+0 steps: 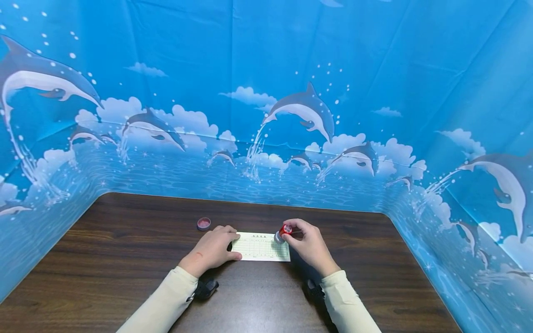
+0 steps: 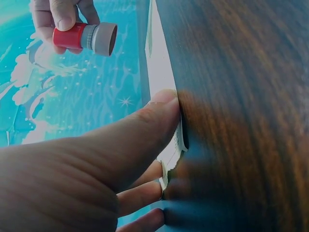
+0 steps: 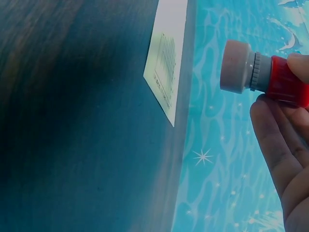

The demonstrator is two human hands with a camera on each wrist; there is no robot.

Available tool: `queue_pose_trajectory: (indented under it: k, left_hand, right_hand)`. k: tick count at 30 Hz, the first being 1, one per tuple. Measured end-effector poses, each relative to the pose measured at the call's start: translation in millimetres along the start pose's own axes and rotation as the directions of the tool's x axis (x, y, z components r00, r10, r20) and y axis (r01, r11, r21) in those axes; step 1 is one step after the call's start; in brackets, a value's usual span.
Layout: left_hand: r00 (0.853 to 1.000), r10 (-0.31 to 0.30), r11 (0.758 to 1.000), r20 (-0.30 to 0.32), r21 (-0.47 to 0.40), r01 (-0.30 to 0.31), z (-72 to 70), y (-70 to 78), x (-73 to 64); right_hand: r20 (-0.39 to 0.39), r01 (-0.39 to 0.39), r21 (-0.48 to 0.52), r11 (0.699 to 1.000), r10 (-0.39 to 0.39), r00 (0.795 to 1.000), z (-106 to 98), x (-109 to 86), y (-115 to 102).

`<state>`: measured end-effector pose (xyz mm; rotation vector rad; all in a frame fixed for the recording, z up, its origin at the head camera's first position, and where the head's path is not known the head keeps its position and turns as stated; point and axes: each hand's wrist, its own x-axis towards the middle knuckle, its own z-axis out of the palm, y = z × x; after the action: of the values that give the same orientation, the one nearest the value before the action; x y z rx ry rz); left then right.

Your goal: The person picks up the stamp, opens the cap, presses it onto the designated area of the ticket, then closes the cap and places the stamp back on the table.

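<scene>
Above the right end of the paper pad (image 1: 258, 249), the right hand (image 1: 310, 245) pinches one stamp (image 3: 261, 72) by its smooth, glossy red barrel; the ribbed grey collar and pale round head face the paper, with a gap between. The left hand (image 1: 213, 247) spans the pad's other end, thumb resting on the edge, grasping nothing else. That single pad is oblong, pale green and ruled with a printed grid. Beyond sits one small round pot (image 1: 203, 224), pinkish-red inside, on the dark wood-grained table (image 1: 125, 259), before a creased blue dolphin-print cloth (image 1: 250, 46).

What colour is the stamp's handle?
Red; the handle shows best in the left wrist view.
</scene>
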<state>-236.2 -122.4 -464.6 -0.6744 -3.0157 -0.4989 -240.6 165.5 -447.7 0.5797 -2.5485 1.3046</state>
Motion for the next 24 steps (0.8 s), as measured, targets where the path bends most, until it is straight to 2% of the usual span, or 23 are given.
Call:
queue_pose_trajectory:
  k: [7,24]
  left_hand:
    - [1.000,0.001,1.000,-0.007,0.001,-0.001,1.3,-0.8,0.2]
    - [1.000,-0.003,1.000,-0.005,-0.007,0.003,1.3,-0.6,0.4]
  right_hand:
    - [0.053,-0.031,-0.035,0.999,0.033,0.998,3.0,-0.6,-0.8]
    - [0.160,-0.022,-0.078,0.997,0.034,0.987,5.4,-2.3,3.0]
